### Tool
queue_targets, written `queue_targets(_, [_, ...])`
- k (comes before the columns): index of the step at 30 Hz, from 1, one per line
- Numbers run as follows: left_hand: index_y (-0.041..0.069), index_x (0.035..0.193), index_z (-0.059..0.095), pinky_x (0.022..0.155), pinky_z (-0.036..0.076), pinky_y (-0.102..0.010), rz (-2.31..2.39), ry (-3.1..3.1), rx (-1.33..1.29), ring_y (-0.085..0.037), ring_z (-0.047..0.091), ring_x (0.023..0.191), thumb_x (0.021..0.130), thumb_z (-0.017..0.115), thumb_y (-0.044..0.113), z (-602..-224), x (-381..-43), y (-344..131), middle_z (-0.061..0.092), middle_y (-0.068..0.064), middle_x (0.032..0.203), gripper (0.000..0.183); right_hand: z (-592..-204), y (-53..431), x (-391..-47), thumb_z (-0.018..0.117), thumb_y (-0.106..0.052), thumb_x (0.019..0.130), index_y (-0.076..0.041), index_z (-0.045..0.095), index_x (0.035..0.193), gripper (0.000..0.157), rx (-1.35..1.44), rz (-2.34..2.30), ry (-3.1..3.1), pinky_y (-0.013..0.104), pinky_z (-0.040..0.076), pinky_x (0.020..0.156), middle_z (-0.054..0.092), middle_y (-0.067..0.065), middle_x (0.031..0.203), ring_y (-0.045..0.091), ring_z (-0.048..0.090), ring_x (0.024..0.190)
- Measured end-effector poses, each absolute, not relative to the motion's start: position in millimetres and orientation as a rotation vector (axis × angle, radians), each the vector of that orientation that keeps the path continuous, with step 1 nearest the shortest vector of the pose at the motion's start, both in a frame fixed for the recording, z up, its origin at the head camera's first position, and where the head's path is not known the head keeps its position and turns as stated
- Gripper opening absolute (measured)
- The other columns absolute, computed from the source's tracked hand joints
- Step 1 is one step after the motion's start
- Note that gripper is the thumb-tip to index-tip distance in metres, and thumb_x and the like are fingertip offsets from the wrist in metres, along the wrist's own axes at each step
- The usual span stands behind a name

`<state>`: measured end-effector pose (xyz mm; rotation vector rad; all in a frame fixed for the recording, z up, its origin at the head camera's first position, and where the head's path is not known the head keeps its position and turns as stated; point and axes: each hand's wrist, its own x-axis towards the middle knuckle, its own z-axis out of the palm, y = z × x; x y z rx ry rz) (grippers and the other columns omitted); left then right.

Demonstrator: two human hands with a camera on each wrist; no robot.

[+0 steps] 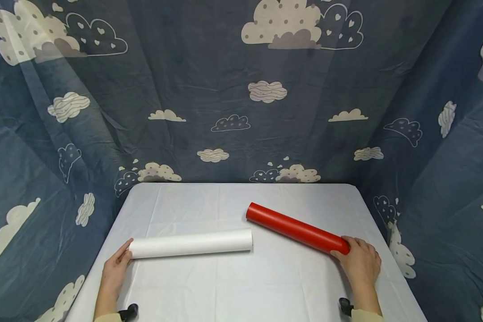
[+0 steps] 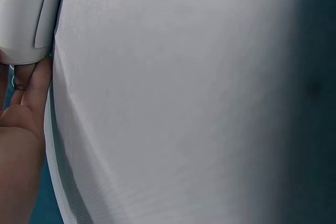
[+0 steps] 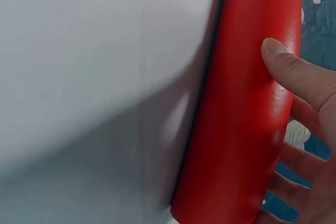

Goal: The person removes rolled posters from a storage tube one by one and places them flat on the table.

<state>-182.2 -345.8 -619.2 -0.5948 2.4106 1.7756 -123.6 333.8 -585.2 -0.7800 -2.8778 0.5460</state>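
Observation:
A long white roll (image 1: 191, 243) lies on the left half of the table, with a loose sheet edge along its side in the left wrist view. At its left end, my left hand (image 1: 116, 268) holds the roll between thumb and fingers; part of the grip is hidden behind the roll. A glossy red roll (image 1: 294, 226) slants across the right half, its far end pointing to the upper left. My right hand (image 1: 361, 264) grips its near right end. In the right wrist view the thumb (image 3: 286, 61) presses on the red surface, while the other fingers go round the far side.
Both rolls are on a table with a white cover (image 1: 257, 286), whose fold creases show. Dark blue cloth (image 1: 209, 58) with cloud prints hangs behind the table and on both sides. Black straps with small devices (image 1: 130, 311) sit at the wrists.

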Motion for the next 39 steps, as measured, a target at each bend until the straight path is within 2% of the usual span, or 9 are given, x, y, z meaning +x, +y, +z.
queue_targets(2, [0.018, 0.164, 0.041, 0.091, 0.043, 0.004, 1.779, 2.424, -0.596, 0.002, 0.053, 0.134, 0.115, 0.048, 0.020, -620.2, -181.4, -344.0, 0.042, -0.018, 0.168, 0.050, -585.8, 332.5, -127.7, 0.091, -0.028, 0.083, -0.005, 0.061, 0.141, 0.070, -0.770, 0.537, -2.878, 0.075, 0.030, 0.113, 0.052, 0.033, 0.145, 0.055, 0.038, 0.134])
queue_targets(6, [0.018, 0.163, 0.044, 0.090, 0.043, 0.005, 1.779, 2.462, -0.592, 0.028, 0.044, 0.103, 0.114, 0.049, 0.018, -620.1, -179.4, -337.9, 0.047, -0.020, 0.164, 0.049, -588.8, 330.1, -137.4, 0.090, -0.027, 0.083, -0.005, 0.061, 0.140, 0.068, -0.730, 0.528, -2.864, 0.075, 0.029, 0.114, 0.053, 0.033, 0.145, 0.054, 0.038, 0.135])
queue_targets(16, [0.018, 0.162, 0.046, 0.089, 0.043, 0.005, 1.746, 2.495, -0.532, 0.022, 0.046, 0.108, 0.113, 0.052, 0.023, -615.9, -178.1, -320.3, 0.050, -0.023, 0.161, 0.049, -592.6, 320.3, -167.4, 0.090, -0.025, 0.084, -0.004, 0.064, 0.137, 0.064, -0.578, 0.537, -2.835, 0.072, 0.029, 0.116, 0.057, 0.032, 0.141, 0.053, 0.042, 0.132])
queue_targets(28, [0.016, 0.160, 0.049, 0.089, 0.044, 0.004, 1.754, 2.493, -0.461, 0.034, 0.043, 0.097, 0.113, 0.053, 0.021, -618.0, -179.2, -303.9, 0.051, -0.023, 0.160, 0.048, -589.7, 301.9, -203.2, 0.090, -0.024, 0.084, -0.005, 0.063, 0.139, 0.064, -0.555, 0.492, -2.865, 0.068, 0.031, 0.118, 0.056, 0.030, 0.143, 0.052, 0.044, 0.134])
queue_targets(30, [0.017, 0.160, 0.049, 0.089, 0.045, 0.003, 1.750, 2.484, -0.465, 0.033, 0.044, 0.099, 0.113, 0.053, 0.020, -617.0, -179.3, -300.9, 0.050, -0.022, 0.161, 0.048, -588.3, 298.1, -207.7, 0.090, -0.024, 0.085, -0.005, 0.063, 0.140, 0.064, -0.552, 0.484, -2.867, 0.067, 0.031, 0.119, 0.056, 0.030, 0.144, 0.051, 0.044, 0.135])
queue_targets(33, [0.018, 0.161, 0.048, 0.089, 0.045, 0.003, 1.749, 2.460, -0.464, 0.009, 0.058, 0.125, 0.113, 0.053, 0.020, -615.5, -179.7, -295.7, 0.047, -0.021, 0.164, 0.049, -586.9, 293.1, -215.5, 0.090, -0.025, 0.085, -0.006, 0.062, 0.141, 0.065, -0.555, 0.477, -2.884, 0.067, 0.030, 0.120, 0.055, 0.029, 0.145, 0.051, 0.043, 0.137])
queue_targets(34, [0.018, 0.161, 0.048, 0.089, 0.045, 0.003, 1.752, 2.455, -0.466, 0.007, 0.058, 0.127, 0.113, 0.053, 0.018, -615.4, -179.7, -294.4, 0.047, -0.020, 0.164, 0.049, -585.9, 291.3, -218.4, 0.090, -0.025, 0.085, -0.006, 0.062, 0.141, 0.065, -0.555, 0.479, -2.890, 0.067, 0.030, 0.120, 0.054, 0.029, 0.146, 0.051, 0.042, 0.137])
queue_targets(37, [0.016, 0.161, 0.048, 0.088, 0.045, 0.003, 1.759, 2.466, -0.457, -0.016, 0.053, 0.143, 0.113, 0.053, 0.016, -615.7, -179.4, -288.6, 0.047, -0.021, 0.163, 0.048, -584.4, 287.3, -228.7, 0.090, -0.026, 0.086, -0.007, 0.061, 0.142, 0.066, -0.543, 0.483, -2.912, 0.068, 0.030, 0.120, 0.053, 0.030, 0.147, 0.050, 0.041, 0.138])
queue_targets(39, [0.016, 0.160, 0.049, 0.088, 0.043, 0.004, 1.749, 2.482, -0.451, -0.018, 0.054, 0.144, 0.112, 0.053, 0.015, -616.2, -179.2, -284.3, 0.048, -0.021, 0.163, 0.048, -583.2, 284.3, -236.0, 0.090, -0.026, 0.086, -0.007, 0.061, 0.142, 0.066, -0.536, 0.481, -2.922, 0.069, 0.030, 0.120, 0.053, 0.030, 0.147, 0.051, 0.042, 0.138])
